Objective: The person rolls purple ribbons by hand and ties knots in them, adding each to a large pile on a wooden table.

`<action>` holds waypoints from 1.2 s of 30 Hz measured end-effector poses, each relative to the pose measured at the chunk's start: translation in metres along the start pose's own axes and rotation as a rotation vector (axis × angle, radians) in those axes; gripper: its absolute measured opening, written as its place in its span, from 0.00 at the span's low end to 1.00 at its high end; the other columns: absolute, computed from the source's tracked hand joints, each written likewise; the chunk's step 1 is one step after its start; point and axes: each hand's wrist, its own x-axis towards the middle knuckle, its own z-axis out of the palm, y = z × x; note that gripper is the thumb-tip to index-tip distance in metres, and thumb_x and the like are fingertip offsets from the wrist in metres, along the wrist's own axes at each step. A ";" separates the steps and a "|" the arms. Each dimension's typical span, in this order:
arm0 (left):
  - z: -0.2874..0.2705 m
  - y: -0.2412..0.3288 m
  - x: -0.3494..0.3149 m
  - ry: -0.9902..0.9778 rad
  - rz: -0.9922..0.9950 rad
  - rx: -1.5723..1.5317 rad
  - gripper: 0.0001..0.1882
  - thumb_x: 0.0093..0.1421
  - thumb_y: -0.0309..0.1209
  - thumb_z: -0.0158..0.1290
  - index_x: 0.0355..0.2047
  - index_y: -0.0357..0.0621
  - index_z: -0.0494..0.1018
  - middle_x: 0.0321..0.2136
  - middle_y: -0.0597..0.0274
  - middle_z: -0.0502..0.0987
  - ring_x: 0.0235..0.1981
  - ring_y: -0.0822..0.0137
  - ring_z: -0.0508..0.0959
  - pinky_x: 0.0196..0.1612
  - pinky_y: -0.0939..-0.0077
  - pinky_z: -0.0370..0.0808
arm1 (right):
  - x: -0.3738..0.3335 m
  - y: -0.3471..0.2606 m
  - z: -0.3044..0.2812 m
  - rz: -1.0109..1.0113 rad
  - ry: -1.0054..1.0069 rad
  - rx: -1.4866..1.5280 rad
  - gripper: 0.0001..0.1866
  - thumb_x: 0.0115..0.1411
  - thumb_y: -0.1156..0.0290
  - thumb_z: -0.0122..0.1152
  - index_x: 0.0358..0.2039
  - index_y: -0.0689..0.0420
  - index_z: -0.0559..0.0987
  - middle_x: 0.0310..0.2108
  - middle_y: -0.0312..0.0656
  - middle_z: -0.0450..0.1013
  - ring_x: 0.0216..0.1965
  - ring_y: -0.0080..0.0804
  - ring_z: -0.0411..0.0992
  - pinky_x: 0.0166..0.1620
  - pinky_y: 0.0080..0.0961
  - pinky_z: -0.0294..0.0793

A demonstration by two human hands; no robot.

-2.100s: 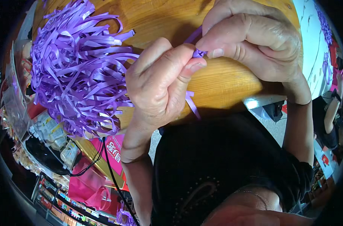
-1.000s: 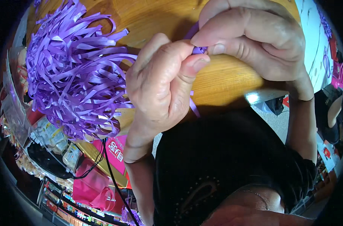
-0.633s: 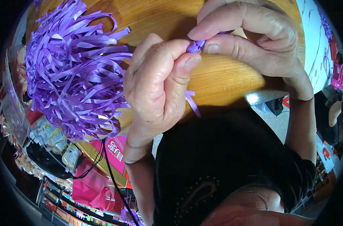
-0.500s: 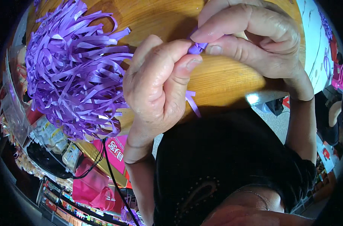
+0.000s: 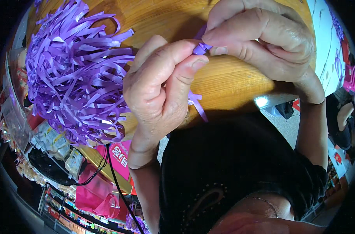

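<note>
Between my two hands, above the wooden table (image 5: 232, 84), is a small folded piece of purple ribbon (image 5: 200, 48). The thumb and forefinger of my left hand (image 5: 162, 80) pinch its left end. My right hand (image 5: 263, 39) grips the other end with thumb and fingertips, and a strip of the ribbon shows beyond the fingers. Left of my left hand lies a big heap of cut purple ribbon strips (image 5: 76, 78). Another short purple strip (image 5: 199, 105) rests by the table's near edge, partly hidden behind my left wrist.
A white marbled surface (image 5: 327, 46) adjoins the table on the right. Below left are a pink bag (image 5: 95, 195), a black cable (image 5: 117, 179) and packaged goods (image 5: 54, 140). Shelves of goods (image 5: 76, 212) stand farther down. Part of another person's arm (image 5: 344, 116) shows at the far right.
My left hand has shifted slightly left and down, my right hand slightly right. The folded ribbon between them has turned a little and sits tighter. The other person's arm has moved slightly.
</note>
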 end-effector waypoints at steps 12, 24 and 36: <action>-0.005 0.006 -0.007 -0.061 -0.096 0.039 0.11 0.60 0.17 0.63 0.44 0.32 0.80 0.33 0.64 0.76 0.33 0.74 0.73 0.38 0.80 0.71 | -0.003 -0.006 0.000 0.099 0.026 0.117 0.06 0.58 0.80 0.72 0.37 0.60 0.86 0.38 0.44 0.80 0.34 0.26 0.79 0.34 0.18 0.77; -0.004 0.002 -0.009 -0.034 -0.108 -0.033 0.12 0.60 0.16 0.62 0.45 0.32 0.80 0.34 0.65 0.76 0.34 0.76 0.73 0.39 0.81 0.71 | -0.005 -0.003 0.002 -0.015 0.068 -0.012 0.07 0.56 0.80 0.74 0.36 0.60 0.87 0.38 0.42 0.80 0.34 0.25 0.79 0.35 0.17 0.78; -0.003 0.002 -0.007 -0.043 -0.014 0.116 0.12 0.59 0.17 0.64 0.44 0.31 0.80 0.30 0.61 0.77 0.30 0.73 0.73 0.33 0.79 0.70 | 0.011 -0.003 -0.001 -0.303 0.043 -0.272 0.08 0.52 0.85 0.71 0.34 0.61 0.87 0.33 0.44 0.80 0.28 0.28 0.77 0.30 0.20 0.75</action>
